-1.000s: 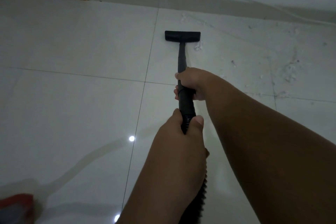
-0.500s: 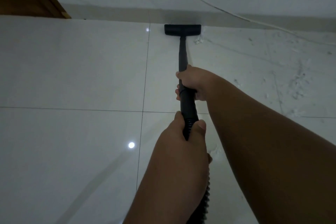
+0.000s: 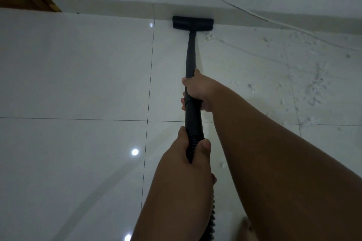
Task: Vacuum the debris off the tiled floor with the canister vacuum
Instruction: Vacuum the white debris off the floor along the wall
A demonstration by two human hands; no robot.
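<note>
Two bare hands hold the black plastic vacuum wand (image 3: 191, 58) in the head view: the right hand (image 3: 197, 92) has its grip wrapped tight around the tube midway, and the left hand (image 3: 189, 154) is closed on the ribbed black hose (image 3: 210, 219) end behind it. The flat black floor nozzle (image 3: 193, 23) sits on the glossy white tiled floor (image 3: 78, 76), pressed against the pale skirting (image 3: 117, 7). Scattered whitish debris (image 3: 315, 88) lies well off to the right, one clump (image 3: 209, 36) just beside the nozzle. A thin white cable (image 3: 264, 18) runs along the wall; sweeping right could likely snag or suck it in.
</note>
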